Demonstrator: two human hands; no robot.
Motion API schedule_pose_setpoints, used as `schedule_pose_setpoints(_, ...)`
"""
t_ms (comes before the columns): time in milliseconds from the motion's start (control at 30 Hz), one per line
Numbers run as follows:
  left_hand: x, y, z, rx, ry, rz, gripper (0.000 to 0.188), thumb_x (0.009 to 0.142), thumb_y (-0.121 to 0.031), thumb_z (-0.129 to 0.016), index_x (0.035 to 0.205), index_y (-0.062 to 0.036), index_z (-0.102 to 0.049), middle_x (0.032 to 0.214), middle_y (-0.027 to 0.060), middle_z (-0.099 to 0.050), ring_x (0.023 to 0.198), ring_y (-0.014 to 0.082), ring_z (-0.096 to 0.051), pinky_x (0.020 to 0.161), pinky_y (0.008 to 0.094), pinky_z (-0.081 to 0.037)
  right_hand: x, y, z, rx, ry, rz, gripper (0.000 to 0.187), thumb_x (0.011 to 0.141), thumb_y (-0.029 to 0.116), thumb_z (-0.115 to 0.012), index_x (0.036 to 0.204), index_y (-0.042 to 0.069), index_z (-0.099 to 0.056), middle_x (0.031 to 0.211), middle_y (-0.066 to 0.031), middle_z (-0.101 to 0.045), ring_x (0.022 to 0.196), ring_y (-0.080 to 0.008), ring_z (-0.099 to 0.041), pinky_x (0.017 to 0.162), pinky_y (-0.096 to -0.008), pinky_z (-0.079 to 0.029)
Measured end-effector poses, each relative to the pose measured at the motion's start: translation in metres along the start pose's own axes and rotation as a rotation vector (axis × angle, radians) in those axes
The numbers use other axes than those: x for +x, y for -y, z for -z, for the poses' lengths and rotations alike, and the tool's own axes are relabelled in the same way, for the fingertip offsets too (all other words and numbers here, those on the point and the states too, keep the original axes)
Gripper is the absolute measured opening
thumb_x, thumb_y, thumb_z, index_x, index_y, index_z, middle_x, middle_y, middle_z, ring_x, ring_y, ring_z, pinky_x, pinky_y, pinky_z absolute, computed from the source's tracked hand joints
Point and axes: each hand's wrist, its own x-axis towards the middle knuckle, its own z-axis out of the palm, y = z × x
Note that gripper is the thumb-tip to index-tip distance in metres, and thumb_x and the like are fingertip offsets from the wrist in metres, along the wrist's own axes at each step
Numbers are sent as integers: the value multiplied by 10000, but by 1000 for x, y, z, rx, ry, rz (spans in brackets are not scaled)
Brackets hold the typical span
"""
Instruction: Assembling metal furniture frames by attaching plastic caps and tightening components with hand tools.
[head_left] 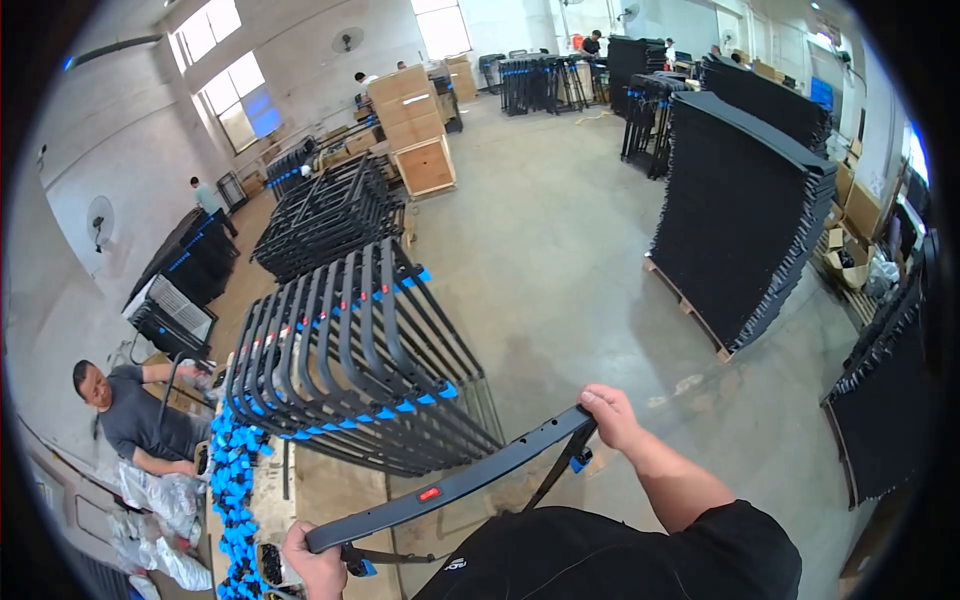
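Both my hands carry a black metal tube frame (470, 482) in front of my body. Its top bar has a small red part near the middle, and blue pieces show lower on its legs. My left hand (316, 562) is closed round the bar's left end, beside the workbench. At the bar's right end, my right hand (612, 414) grips it with the thumb on top. Ahead and to the left stands a row of similar black frames (375, 345) with red parts and blue pieces. My body hides the lower part of the held frame.
On the left, a workbench (330, 480) bears a heap of blue plastic pieces (235, 470). A co-worker (150, 415) sits behind it, near clear plastic bags (165, 500). Tall stacks of black panels (735, 215) stand on pallets at right. Farther off are stacked black frames (325, 215) and cardboard boxes (407, 110).
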Motion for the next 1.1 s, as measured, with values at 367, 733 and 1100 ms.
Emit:
schedule_pose_setpoints(367,127,32,-119,-39,151,109,244,755,28,-702,703,-61,-481,657,-28,-517,644,53,-482,563,248,-387,168,36,14,-186,-181,28,358,966,234,-527,669,34,-521,663,2,-480,656,-89,-420,612,-283,-318)
schedule_pose_setpoints(733,156,56,-191,71,-81,207,225,712,40,-666,701,-64,-467,635,-18,-473,622,74,-450,549,253,-351,397,5,-12,-177,176,91,336,976,212,-562,696,27,-557,646,40,-472,612,-56,-401,561,-258,-307)
schedule_pose_setpoints(1100,168,43,-385,290,-581,375,144,706,17,-601,709,-59,-480,660,-4,-485,641,95,-446,569,264,-358,664,-97,-64,-226,680,47,387,965,275,-594,663,46,-515,641,47,-441,637,-82,-396,554,-302,-315)
